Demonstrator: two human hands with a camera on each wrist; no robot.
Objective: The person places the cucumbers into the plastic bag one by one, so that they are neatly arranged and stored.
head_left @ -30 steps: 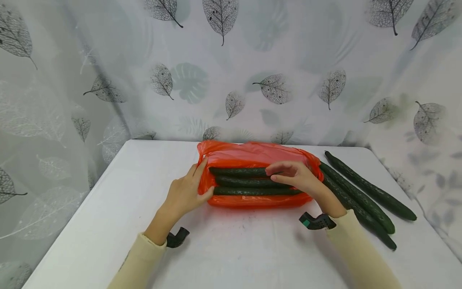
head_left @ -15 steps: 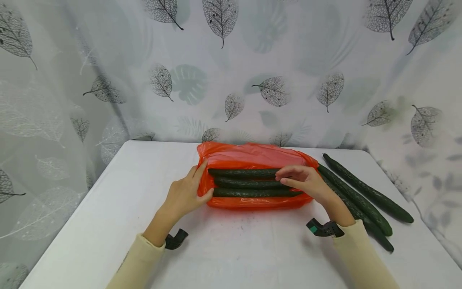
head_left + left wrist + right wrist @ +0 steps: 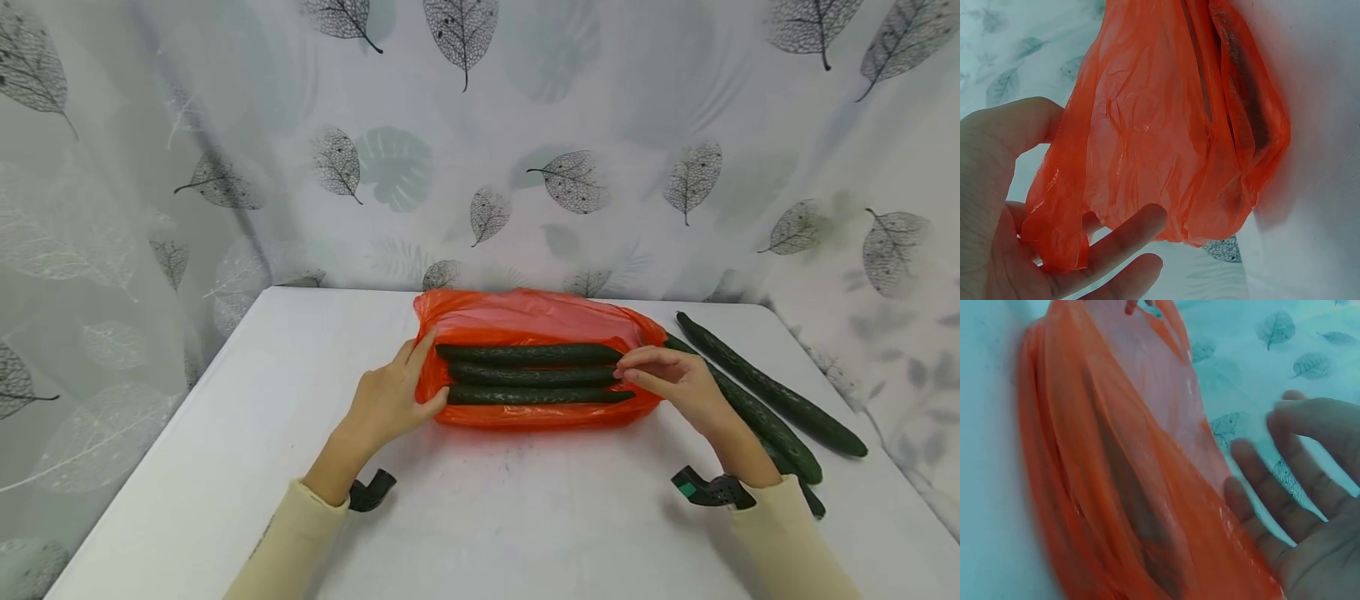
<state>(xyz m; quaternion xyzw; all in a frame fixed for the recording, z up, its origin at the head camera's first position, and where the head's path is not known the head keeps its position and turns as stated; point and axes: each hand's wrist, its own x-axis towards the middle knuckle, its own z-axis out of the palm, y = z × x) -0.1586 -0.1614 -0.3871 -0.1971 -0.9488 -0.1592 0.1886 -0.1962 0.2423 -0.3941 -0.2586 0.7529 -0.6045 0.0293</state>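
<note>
A red plastic bag (image 3: 525,317) lies with its open side facing up in the head view. Three dark green cucumbers (image 3: 532,377) rest side by side in it, their full lengths showing. At the bag's left end, my left hand (image 3: 386,400) holds its edge; in the left wrist view, a flap of the bag (image 3: 1063,206) passes among the fingers. My right hand (image 3: 671,379) hovers over the right end with loosely bent fingers and nothing held. Its fingertips are near the cucumbers' right ends; whether they touch cannot be told.
More cucumbers (image 3: 772,383) lie slantwise on the white table (image 3: 510,517) to the right, partly hidden by the right forearm. Behind the table hangs a leaf-patterned curtain (image 3: 600,100).
My right hand has moved rightward along the cucumbers to the bag's right end, uncovering more of them. The left hand stays at the left edge.
</note>
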